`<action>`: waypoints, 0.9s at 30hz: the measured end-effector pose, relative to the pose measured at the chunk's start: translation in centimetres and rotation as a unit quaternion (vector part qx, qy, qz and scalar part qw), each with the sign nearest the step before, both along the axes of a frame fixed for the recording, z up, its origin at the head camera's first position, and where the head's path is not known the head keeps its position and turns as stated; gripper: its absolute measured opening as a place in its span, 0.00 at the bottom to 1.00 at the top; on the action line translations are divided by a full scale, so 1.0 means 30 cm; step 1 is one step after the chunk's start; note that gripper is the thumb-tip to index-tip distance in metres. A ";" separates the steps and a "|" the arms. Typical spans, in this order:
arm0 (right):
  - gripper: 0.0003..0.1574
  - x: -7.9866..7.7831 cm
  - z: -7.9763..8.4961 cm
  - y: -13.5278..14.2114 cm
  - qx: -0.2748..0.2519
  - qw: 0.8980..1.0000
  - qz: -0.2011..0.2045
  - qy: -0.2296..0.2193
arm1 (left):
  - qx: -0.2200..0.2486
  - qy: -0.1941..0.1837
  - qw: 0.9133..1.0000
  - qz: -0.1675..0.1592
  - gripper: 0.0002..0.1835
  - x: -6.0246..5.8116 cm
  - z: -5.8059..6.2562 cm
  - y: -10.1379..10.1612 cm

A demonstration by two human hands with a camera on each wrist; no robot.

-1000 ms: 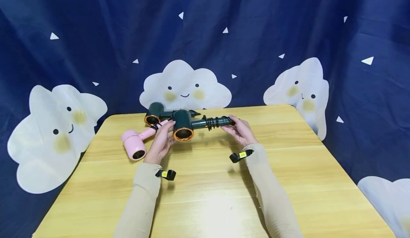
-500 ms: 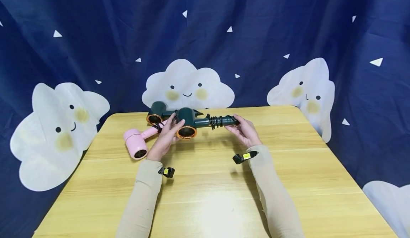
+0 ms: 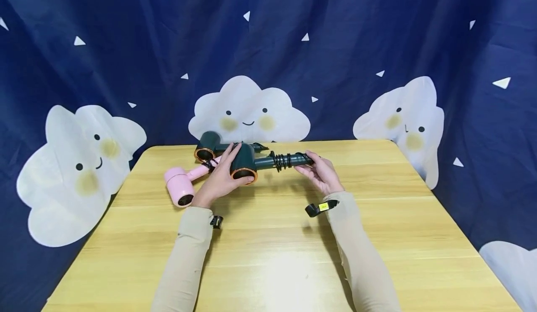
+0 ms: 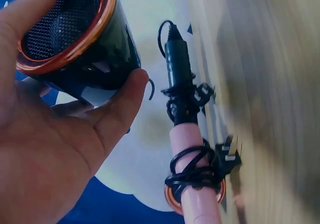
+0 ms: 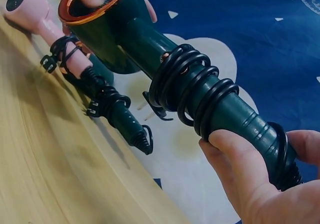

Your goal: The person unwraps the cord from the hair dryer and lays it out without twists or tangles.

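Note:
A dark green hair dryer (image 3: 265, 162) with a copper rim and a black cord coiled round its handle is held between both hands, raised over the table. My left hand (image 3: 220, 181) grips its barrel from the left; in the left wrist view the thumb crosses the mesh opening (image 4: 55, 34) and the other fingers reach round the body. My right hand (image 3: 322, 176) holds the handle's end, thumb and fingers on either side of it, just past the cord coils (image 5: 200, 91). Left of them lies a pink hair dryer (image 3: 179, 184), its handle partly behind my left hand.
A second green hair dryer (image 3: 208, 142) lies at the back edge of the wooden table (image 3: 268, 237), its handle beside the pink one's and cord wrapped round it. Prongs of a plug (image 4: 231, 149) stick out there. A blue curtain (image 3: 268, 32) with white clouds hangs right behind the table.
My left hand has moved over the dryer's barrel from its left side, and its thumb now lies across the front opening. The right hand keeps its hold on the handle. The head view has shifted slightly.

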State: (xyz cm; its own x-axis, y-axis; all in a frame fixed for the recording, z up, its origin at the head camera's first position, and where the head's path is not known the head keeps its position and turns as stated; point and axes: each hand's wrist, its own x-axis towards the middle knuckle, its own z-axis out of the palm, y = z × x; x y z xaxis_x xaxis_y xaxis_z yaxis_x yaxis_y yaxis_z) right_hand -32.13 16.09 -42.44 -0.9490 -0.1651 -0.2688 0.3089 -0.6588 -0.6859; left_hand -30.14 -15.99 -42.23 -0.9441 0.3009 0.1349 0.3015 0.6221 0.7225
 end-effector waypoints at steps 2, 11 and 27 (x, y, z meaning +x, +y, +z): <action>0.29 -0.001 -0.001 -0.001 0.000 1.000 0.001 0.002 | -0.014 0.002 1.000 -0.005 0.58 -0.004 0.008 -0.002; 0.19 -0.004 -0.009 -0.015 -0.002 1.000 0.002 0.000 | -0.036 -0.026 0.999 -0.029 0.56 -0.004 0.042 -0.018; 0.14 0.001 -0.020 0.003 -0.025 0.999 0.035 -0.001 | -0.083 0.000 0.995 -0.047 0.54 -0.020 0.030 -0.031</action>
State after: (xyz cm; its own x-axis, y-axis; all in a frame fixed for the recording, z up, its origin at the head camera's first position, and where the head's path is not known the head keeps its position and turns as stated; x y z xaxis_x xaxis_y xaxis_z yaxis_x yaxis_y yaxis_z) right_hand -32.10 16.18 -43.05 -0.9339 -0.2454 -0.2601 0.3573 -0.6691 -0.6516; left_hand -30.76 -16.90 -41.33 -0.9106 0.4063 0.0761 0.3644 0.7020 0.6119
